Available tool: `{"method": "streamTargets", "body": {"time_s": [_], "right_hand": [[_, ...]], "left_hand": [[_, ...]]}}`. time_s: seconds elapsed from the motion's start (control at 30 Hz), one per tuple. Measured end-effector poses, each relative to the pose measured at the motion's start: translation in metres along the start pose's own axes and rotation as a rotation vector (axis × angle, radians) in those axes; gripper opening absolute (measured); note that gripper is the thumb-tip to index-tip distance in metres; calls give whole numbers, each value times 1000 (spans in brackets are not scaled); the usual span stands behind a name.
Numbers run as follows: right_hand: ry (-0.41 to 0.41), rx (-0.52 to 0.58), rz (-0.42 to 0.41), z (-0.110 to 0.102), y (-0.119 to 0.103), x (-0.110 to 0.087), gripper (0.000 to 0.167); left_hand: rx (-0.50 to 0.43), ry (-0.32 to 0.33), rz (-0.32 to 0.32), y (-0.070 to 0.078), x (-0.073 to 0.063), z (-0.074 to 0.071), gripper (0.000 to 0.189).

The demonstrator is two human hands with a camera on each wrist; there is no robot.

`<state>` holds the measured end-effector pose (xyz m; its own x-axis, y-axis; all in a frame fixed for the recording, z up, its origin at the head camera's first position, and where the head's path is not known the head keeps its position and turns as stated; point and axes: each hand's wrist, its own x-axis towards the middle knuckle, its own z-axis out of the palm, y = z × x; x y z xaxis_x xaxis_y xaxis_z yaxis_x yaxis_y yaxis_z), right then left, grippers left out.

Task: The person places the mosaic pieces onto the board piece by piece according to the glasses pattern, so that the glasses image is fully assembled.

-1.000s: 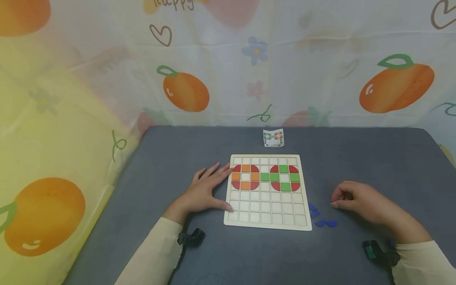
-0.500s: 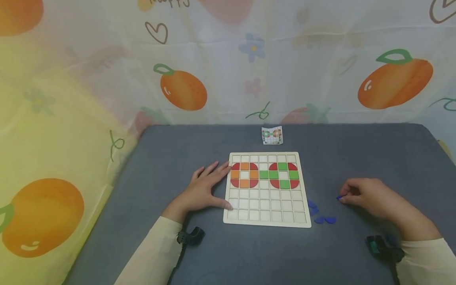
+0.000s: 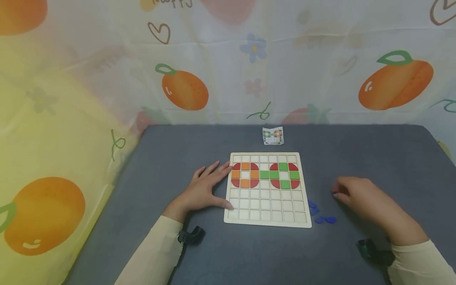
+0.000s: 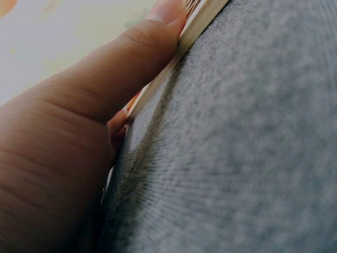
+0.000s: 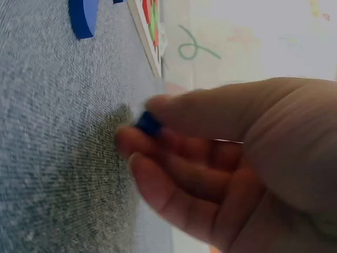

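Observation:
My left hand [image 3: 204, 192] lies spread at the left edge of a pale gridded board [image 3: 267, 227], fingers straight. Its thumb [image 4: 126, 58] rests on the board's edge in the left wrist view. Red, orange and green tiles [image 3: 274, 174] fill two ring shapes joined by a green bridge in the board's upper half. To the right of the board, my right hand [image 3: 363, 202] hovers over the table. Between its thumb and index finger it pinches a small blue tile [image 5: 149, 123], seen in the right wrist view and hidden in the head view.
Several rounded blue tiles [image 3: 330, 220] lie on the grey table [image 3: 199, 261] by the board's lower right corner. A small printed pattern card [image 3: 273, 136] lies behind the board. A fruit-patterned cloth [image 3: 303, 79] hangs behind the table.
My right hand picked up a blue tile and moved first right, then back left toward the board. My left hand stays in place on the board; the head view shifted slightly.

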<state>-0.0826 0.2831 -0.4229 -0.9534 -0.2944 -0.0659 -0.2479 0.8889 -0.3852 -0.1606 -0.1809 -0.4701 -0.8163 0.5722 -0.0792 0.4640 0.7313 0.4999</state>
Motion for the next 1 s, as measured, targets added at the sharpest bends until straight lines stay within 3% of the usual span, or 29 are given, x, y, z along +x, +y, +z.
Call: {"method": "streamTargets", "body": {"time_s": [0.1,0.23,0.4,0.47,0.57,0.7,0.9,1.0], "right_hand": [[68,93,6,-1,0,-2,8],[174,165,-11,-5,-8,-3,15],[271,220,-66,-1,-38,2,16],[250,260,-114,6,-57,7,15],[155,328,-182,20,-86,14,15],[59,382,-219,35,-114,23,13],[63,379,-299,47,-132,36,13],[56,422,-255,49,-138,46,12]], "left_hand": [[4,-2,6,1,2,1,128],[10,-5,10,2,3,1,129],[2,-2,6,2,2,0,128],[-2,-4,2,2,1,0,128],[-3,-7,3,0,0,-1,128],[-10,-2,5,-1,-1,-1,128],[-6,2,3,-3,-1,1,127],[-3,6,7,-3,0,1,127]]}}
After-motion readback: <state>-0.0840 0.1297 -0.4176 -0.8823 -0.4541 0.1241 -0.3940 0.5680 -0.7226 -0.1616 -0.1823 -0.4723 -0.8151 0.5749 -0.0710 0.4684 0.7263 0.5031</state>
